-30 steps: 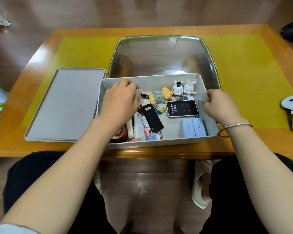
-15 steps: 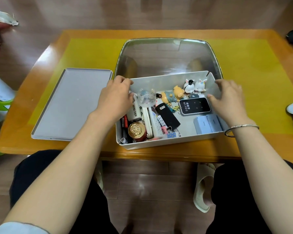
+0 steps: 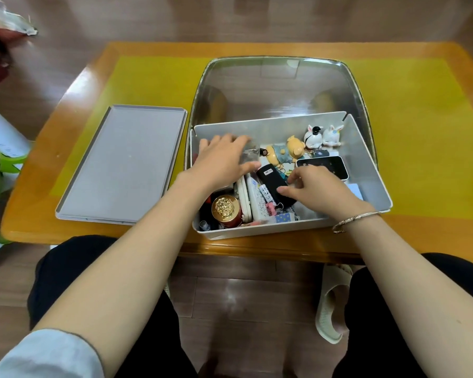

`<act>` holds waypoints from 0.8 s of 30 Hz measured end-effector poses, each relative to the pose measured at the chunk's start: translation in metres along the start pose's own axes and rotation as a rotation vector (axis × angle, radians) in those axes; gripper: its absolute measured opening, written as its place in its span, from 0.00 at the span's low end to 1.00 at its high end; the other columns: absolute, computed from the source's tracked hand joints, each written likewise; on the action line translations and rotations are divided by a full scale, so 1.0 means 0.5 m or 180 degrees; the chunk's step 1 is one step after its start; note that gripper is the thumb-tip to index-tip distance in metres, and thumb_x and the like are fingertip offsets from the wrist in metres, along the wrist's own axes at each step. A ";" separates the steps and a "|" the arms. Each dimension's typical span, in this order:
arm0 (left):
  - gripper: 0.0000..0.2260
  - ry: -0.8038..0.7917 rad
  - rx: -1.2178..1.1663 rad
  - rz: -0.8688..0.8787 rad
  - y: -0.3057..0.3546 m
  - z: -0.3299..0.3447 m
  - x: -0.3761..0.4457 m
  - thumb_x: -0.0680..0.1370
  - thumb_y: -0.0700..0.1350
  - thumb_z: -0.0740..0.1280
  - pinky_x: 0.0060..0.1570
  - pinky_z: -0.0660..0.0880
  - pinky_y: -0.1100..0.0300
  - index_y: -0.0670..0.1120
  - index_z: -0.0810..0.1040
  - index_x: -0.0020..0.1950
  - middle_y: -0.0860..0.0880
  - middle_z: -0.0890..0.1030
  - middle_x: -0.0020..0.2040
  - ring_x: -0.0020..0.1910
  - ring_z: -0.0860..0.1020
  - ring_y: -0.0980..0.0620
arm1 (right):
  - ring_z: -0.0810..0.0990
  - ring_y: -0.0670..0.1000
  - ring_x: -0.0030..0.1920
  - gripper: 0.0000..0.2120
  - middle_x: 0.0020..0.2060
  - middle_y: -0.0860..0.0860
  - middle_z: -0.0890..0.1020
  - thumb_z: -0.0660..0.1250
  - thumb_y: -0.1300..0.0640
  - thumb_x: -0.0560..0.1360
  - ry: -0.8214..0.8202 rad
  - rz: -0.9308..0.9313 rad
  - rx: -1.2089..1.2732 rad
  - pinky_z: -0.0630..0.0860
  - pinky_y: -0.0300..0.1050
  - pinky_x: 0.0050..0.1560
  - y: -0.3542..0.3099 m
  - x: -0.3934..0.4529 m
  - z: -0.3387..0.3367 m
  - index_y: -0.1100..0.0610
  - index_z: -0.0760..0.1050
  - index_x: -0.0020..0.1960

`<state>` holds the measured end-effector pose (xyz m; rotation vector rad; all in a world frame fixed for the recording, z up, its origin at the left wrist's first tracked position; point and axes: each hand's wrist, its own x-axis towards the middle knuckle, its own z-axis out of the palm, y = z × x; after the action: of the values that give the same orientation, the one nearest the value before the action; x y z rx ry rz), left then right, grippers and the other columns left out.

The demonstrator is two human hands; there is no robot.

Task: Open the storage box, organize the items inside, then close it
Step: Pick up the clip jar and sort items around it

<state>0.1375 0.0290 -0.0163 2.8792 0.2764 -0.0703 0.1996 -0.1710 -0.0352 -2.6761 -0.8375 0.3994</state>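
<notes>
The storage box (image 3: 290, 227) is sitting open at the near edge of the desk (image 3: 421, 132), its flat lid (image 3: 120, 162) lying just beside it on the left, and both hands are reaching inside among the jumbled contents. The left hand (image 3: 224, 159) is lying over the far-left corner with fingers (image 3: 238, 139) spread and fairly straight, resting on a small clear packet (image 3: 250, 155); whether it is actually pinching it cannot be told. The right hand (image 3: 320, 190) is hovering over the middle, its fingers loosely curled and touching the black oblong device (image 3: 275, 184), not yet closed round it. That device is looking rigid, smooth and light, so taking it by its long edges should be safest. The little figurines (image 3: 322, 136) at the back wall are likely hard and chippable, better lifted by the body than the ears. The dark phone-like gadget (image 3: 328, 165) is probably slippery on its glossy face. The gold-capped jar (image 3: 227, 211) at the near-left is seeming the heaviest piece, best gripped round its cap and sides. The thin-walled box itself will probably flex, so holding both short ends suits it.
</notes>
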 end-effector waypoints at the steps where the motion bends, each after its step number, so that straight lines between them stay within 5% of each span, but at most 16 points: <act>1: 0.27 0.0000 -0.0027 0.0035 0.003 0.002 0.000 0.75 0.64 0.63 0.63 0.60 0.46 0.55 0.65 0.71 0.47 0.71 0.68 0.66 0.68 0.44 | 0.77 0.50 0.43 0.19 0.40 0.49 0.80 0.69 0.42 0.71 -0.0212 0.0025 0.0042 0.74 0.45 0.42 -0.002 0.001 0.001 0.57 0.78 0.50; 6: 0.28 0.0226 -0.0646 0.0267 0.011 -0.007 -0.004 0.72 0.54 0.71 0.63 0.63 0.48 0.55 0.65 0.69 0.47 0.69 0.64 0.64 0.69 0.46 | 0.72 0.46 0.30 0.16 0.29 0.49 0.73 0.71 0.49 0.71 -0.0581 -0.0081 0.0393 0.63 0.41 0.29 -0.017 -0.004 -0.006 0.56 0.69 0.34; 9: 0.36 0.0552 -0.1089 0.0284 0.001 -0.036 -0.008 0.71 0.52 0.74 0.62 0.65 0.56 0.52 0.60 0.74 0.47 0.66 0.64 0.63 0.67 0.49 | 0.73 0.51 0.31 0.12 0.30 0.51 0.74 0.71 0.52 0.72 -0.0127 0.0000 0.0654 0.69 0.44 0.35 -0.011 0.000 -0.025 0.57 0.71 0.36; 12: 0.37 0.0566 -0.1176 0.0206 -0.016 -0.058 -0.016 0.70 0.54 0.74 0.64 0.66 0.56 0.50 0.60 0.74 0.51 0.63 0.59 0.62 0.66 0.50 | 0.72 0.50 0.31 0.12 0.29 0.50 0.73 0.71 0.54 0.72 0.0430 0.0117 0.0757 0.66 0.34 0.32 0.005 0.003 -0.049 0.54 0.70 0.34; 16: 0.36 0.0445 -0.1246 0.0106 -0.020 -0.063 -0.029 0.71 0.53 0.74 0.63 0.65 0.59 0.49 0.61 0.74 0.53 0.62 0.58 0.62 0.66 0.51 | 0.80 0.51 0.31 0.10 0.36 0.59 0.80 0.70 0.55 0.73 -0.0094 0.0155 0.0872 0.75 0.43 0.36 0.012 -0.001 -0.054 0.62 0.76 0.43; 19: 0.34 0.0478 -0.1523 0.0028 -0.025 -0.077 -0.036 0.71 0.51 0.74 0.65 0.66 0.58 0.49 0.62 0.74 0.51 0.63 0.60 0.63 0.67 0.51 | 0.78 0.45 0.29 0.07 0.35 0.54 0.82 0.70 0.52 0.73 -0.0614 -0.0083 0.0845 0.73 0.41 0.37 0.010 -0.008 -0.058 0.56 0.80 0.44; 24: 0.31 0.0441 -0.2065 0.0404 0.005 -0.084 -0.060 0.71 0.50 0.74 0.54 0.63 0.79 0.49 0.65 0.70 0.51 0.65 0.62 0.55 0.68 0.62 | 0.79 0.46 0.40 0.12 0.44 0.49 0.82 0.63 0.48 0.77 -0.0099 -0.0185 0.1752 0.75 0.41 0.43 -0.012 -0.007 -0.054 0.54 0.78 0.51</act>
<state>0.1097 0.0316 0.0273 2.2490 0.1100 0.2054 0.2032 -0.1738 -0.0075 -2.1380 -0.6884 0.5646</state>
